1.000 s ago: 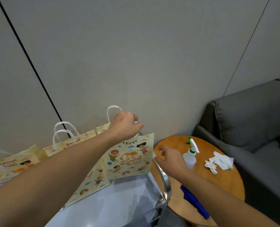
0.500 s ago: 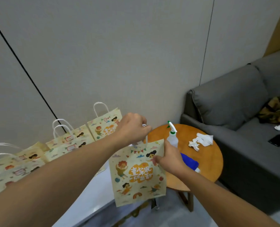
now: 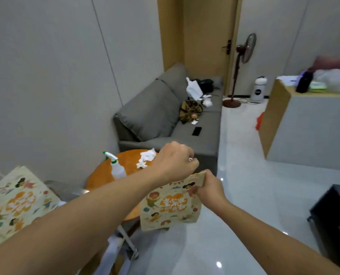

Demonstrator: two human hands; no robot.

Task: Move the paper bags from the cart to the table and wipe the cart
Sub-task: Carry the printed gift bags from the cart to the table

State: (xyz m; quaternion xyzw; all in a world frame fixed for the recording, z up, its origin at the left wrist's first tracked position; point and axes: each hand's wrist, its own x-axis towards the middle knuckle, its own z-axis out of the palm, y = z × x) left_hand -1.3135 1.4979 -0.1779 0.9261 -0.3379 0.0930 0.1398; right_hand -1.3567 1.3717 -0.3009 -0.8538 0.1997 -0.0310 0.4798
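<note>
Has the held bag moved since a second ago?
Yes. The bag has left the cart and now hangs beyond the round table's right edge, over the floor.

Setting: a lived-in room, a home lounge or small office sitting area, as I see it ahead of me.
- Grey fabric sofa (image 3: 171, 124) against the pale panelled wall, with a brown bag (image 3: 191, 111), a white plastic bag (image 3: 194, 89) and a dark phone (image 3: 197, 131) left on its seat.
- Wooden door (image 3: 206, 36) with a dark handle at the far end.
- Standing fan (image 3: 242, 62) on the glossy white tiled floor (image 3: 244, 175), a white appliance (image 3: 258, 89) beside it.
- Round wooden side table (image 3: 103, 175) by the sofa's near end.
- Wood-edged counter (image 3: 296, 124) on my right, its top cluttered.
</note>
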